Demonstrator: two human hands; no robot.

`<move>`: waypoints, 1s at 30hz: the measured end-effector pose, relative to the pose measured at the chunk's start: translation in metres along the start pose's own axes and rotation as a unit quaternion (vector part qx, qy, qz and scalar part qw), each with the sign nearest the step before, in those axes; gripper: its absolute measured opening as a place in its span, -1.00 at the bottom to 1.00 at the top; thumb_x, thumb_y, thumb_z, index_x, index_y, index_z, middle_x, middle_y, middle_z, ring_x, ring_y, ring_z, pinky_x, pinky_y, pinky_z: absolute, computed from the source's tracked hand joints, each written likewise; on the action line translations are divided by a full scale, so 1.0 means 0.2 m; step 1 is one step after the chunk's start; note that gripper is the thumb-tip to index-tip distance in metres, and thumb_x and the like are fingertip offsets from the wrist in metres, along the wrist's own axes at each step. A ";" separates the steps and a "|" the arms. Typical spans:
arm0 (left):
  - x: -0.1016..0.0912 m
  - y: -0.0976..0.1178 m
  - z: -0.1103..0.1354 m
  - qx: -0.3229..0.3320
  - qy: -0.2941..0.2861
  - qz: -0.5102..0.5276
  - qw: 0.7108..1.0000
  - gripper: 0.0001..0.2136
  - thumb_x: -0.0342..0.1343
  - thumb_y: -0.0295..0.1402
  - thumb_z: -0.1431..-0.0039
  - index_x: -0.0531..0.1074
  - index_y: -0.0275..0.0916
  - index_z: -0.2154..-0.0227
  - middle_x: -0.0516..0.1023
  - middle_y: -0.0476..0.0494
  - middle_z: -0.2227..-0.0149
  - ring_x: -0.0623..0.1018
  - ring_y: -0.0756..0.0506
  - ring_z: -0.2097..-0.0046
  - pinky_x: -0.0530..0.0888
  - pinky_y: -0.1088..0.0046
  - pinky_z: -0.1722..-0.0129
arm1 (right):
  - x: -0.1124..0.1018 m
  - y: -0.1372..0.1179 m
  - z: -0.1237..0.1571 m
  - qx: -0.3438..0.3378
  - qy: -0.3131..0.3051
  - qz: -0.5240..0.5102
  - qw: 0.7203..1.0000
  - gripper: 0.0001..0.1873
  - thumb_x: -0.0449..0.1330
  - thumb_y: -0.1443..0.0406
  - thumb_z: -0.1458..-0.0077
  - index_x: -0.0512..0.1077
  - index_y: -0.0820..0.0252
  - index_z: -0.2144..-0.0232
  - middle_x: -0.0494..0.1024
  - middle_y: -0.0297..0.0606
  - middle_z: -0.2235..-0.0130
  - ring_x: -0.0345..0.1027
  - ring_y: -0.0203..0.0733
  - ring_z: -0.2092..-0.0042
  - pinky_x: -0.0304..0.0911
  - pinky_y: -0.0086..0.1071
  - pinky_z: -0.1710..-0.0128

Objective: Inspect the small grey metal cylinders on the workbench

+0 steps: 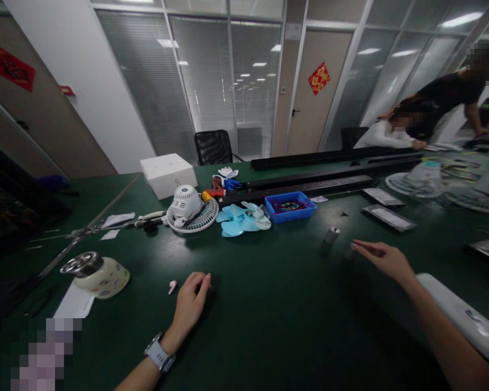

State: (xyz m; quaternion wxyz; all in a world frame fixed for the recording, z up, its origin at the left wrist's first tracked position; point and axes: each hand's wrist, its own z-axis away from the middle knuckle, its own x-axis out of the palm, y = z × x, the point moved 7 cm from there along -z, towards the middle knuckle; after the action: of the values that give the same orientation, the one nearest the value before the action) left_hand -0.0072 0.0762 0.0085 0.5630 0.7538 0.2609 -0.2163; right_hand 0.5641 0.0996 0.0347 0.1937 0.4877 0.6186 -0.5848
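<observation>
My left hand [190, 303] rests on the green table [269, 315] with a watch on the wrist. Its fingers are curled in loosely and nothing shows in them. A small pink piece [172, 286] lies just left of it. My right hand [385, 258] reaches in from the right, fingers stretched out towards the left and holding nothing. Its fingertips are at a small dark part [349, 252]. A short grey cylinder [331, 234] stands a little beyond that.
Further back lie a white fan motor on a grille [187, 209], blue fan blades [242, 218], a blue tray [290, 207], a white box [168, 174] and long black rails [330, 184]. A cream jar [98, 274] stands at the left. Two people work at the far right.
</observation>
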 end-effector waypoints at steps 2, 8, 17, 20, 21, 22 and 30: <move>0.00 0.00 0.00 -0.001 -0.001 -0.001 1.000 -0.66 -0.08 -0.16 -0.28 0.35 -0.21 0.54 0.41 -0.04 0.36 0.44 -0.05 0.32 0.34 0.45 0.29 | -0.05 -0.07 -0.02 -0.051 0.051 0.056 0.996 -0.32 0.15 -0.16 0.11 0.53 0.12 0.07 0.56 -0.11 0.23 0.43 -0.05 0.27 0.31 -0.24 0.26; 0.00 0.00 0.00 0.007 -0.004 -0.006 1.000 -0.64 -0.10 -0.13 -0.28 0.35 -0.20 0.53 0.43 -0.06 0.36 0.45 -0.07 0.31 0.36 0.44 0.27 | 0.07 -0.32 -0.20 -0.105 -0.036 0.189 0.976 -0.22 0.14 -0.20 0.10 0.45 0.15 -0.04 0.54 -0.05 0.09 0.41 0.09 0.07 0.28 -0.17 0.15; 0.00 0.03 0.00 0.011 0.001 -0.019 1.000 -0.65 -0.08 -0.14 -0.27 0.38 -0.20 0.54 0.44 -0.06 0.39 0.45 -0.05 0.36 0.35 0.44 0.33 | 0.20 -0.52 -0.25 -0.116 -0.113 0.258 0.953 -0.55 0.21 -0.04 0.08 0.59 0.11 0.26 0.63 -0.16 0.32 0.48 -0.01 0.24 0.25 -0.25 0.24; 0.00 0.04 -0.01 0.017 0.003 -0.023 1.000 -0.64 -0.09 -0.13 -0.27 0.37 -0.20 0.55 0.42 -0.06 0.41 0.44 -0.06 0.37 0.35 0.44 0.35 | 0.30 -0.75 -0.10 -0.203 -0.139 0.191 0.950 -0.61 0.22 -0.05 0.08 0.59 0.04 0.33 0.62 -0.25 0.39 0.48 -0.05 0.26 0.22 -0.19 0.11; 0.00 0.05 -0.01 0.018 0.004 -0.022 1.000 -0.64 -0.09 -0.13 -0.27 0.37 -0.21 0.55 0.42 -0.07 0.42 0.43 -0.06 0.37 0.35 0.44 0.35 | 0.35 -0.85 -0.04 -0.232 -0.158 0.154 0.947 -0.61 0.21 -0.06 0.07 0.59 0.03 0.33 0.62 -0.28 0.41 0.48 -0.07 0.27 0.20 -0.17 0.07; 0.00 0.05 -0.01 0.018 0.005 -0.019 1.000 -0.64 -0.09 -0.13 -0.27 0.37 -0.21 0.55 0.42 -0.07 0.42 0.43 -0.06 0.37 0.35 0.44 0.34 | 0.40 -0.95 0.03 -0.260 -0.176 0.115 0.943 -0.61 0.22 -0.06 0.08 0.58 0.03 0.32 0.62 -0.30 0.41 0.48 -0.08 0.28 0.18 -0.14 0.03; 0.02 0.20 0.03 0.056 -0.008 0.042 0.998 -0.76 0.02 -0.17 -0.24 0.50 -0.17 0.22 0.52 -0.15 0.20 0.48 -0.11 0.15 0.41 0.37 0.15 | 0.75 -1.58 0.56 -0.354 -0.265 -0.166 0.882 -0.62 0.33 0.12 0.12 0.55 0.05 0.18 0.61 -0.29 0.22 0.43 -0.12 0.16 0.17 -0.21 0.02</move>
State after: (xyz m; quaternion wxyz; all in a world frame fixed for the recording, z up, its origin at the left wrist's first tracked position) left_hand 0.0220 0.0624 0.0335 0.5306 0.7926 0.2120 -0.2128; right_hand 0.1975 0.1042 0.0557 0.4106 0.1038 0.7814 -0.4583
